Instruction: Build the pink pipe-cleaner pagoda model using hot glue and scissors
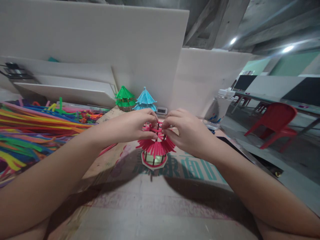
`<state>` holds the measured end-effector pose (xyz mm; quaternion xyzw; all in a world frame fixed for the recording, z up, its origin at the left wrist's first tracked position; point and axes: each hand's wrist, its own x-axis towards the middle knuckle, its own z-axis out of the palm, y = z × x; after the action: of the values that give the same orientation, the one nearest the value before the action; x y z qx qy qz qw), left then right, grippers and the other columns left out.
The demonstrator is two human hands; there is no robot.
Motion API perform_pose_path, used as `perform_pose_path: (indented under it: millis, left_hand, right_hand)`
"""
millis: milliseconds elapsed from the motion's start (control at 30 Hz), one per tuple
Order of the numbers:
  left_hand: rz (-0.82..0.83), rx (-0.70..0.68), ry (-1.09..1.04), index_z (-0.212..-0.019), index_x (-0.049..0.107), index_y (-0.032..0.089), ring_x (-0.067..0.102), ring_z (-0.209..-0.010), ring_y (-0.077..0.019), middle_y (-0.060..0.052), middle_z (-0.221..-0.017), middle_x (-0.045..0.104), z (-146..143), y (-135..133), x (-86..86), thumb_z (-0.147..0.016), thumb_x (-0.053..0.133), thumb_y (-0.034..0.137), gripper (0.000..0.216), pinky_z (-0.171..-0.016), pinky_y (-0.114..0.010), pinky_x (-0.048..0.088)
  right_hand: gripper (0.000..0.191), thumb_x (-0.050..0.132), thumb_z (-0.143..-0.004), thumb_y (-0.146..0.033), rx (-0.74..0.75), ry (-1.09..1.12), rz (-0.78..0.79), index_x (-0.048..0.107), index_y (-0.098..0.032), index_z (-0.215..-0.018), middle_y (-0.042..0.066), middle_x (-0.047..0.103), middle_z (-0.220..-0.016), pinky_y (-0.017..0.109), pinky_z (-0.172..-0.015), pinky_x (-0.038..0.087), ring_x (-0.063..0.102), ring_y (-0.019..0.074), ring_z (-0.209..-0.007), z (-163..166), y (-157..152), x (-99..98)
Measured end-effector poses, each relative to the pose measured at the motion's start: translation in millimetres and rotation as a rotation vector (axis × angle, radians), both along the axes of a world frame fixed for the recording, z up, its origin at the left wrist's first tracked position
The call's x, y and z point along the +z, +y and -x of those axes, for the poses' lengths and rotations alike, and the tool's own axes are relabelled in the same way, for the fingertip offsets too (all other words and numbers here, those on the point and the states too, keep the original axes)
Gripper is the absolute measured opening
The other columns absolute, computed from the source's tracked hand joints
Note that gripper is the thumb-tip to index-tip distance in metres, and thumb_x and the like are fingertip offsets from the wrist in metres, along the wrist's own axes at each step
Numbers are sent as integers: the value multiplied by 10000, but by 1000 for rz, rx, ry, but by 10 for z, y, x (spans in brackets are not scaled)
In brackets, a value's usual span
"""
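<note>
A small pink-red pagoda model [157,146] stands upright on the table in front of me. It has a fringed roof that looks like pipe cleaners, dark posts and a pale many-sided base. My left hand [140,125] pinches its upper frame from the left, thumb and fingers close together. From the right, my right hand [183,131] also has closed fingertips on the upper frame, by a dark post. The fingers partly cover the top tier, and any small piece between them cannot be made out. Behind the hands stand a green pagoda model [124,96] and a light blue one [145,99].
Many coloured pipe cleaners [37,126] lie heaped at the left. A small digital clock [162,110] sits behind the hands. At the right are a clear plastic container [220,108] and a black flat object [250,158]. White boards [100,40] rise behind; a red chair [275,123] stands beyond.
</note>
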<state>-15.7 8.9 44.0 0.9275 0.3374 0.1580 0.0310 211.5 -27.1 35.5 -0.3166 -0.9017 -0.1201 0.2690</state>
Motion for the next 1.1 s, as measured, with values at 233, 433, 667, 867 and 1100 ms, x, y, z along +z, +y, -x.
perform_pose_path:
  millis: [233,433,667,867,1100]
  left_hand:
    - [8,20,19,-967,705,204,665,-969,-204,-61,-1230,683,-14,-9,12,-927,648,490,294,-843,-298,490]
    - [80,24,-9,-1213,717,261,672,-1133,-242,-50,-1331,687,97,-3,43,-917,676,586,441,-919,-322,507]
    - [-90,12,-140,-1089,759,235,687,-1115,-245,-76,-1235,734,66,-120,91,-1036,521,527,380,-945,-367,518]
    - [-337,29,-159,-993,771,206,693,-1108,-266,-102,-1205,737,-40,-210,15,-1014,515,348,294,-959,-409,533]
    - [-329,-27,-96,-1066,801,194,682,-1158,-292,-122,-1255,725,-106,-241,-6,-976,553,332,298,-1038,-438,530]
  right_hand:
    - [184,627,-978,-115,-25,-18,-49,805,-155,-950,113,765,-966,366,-848,447,639,255,-929,-52,13,34]
    - [171,648,-1016,-258,-42,195,-138,769,-181,-923,76,762,-884,337,-794,451,648,219,-848,-230,-42,134]
    - [314,633,-1001,-324,-84,382,175,730,-180,-739,35,721,-691,276,-609,404,590,148,-628,-308,-31,-208]
    - [196,659,-931,-221,-102,447,548,854,-210,-935,57,830,-891,293,-697,526,715,187,-778,-217,-11,-263]
    - [254,667,-920,-353,-54,525,795,849,-183,-970,56,809,-895,302,-713,521,678,183,-772,-158,57,-425]
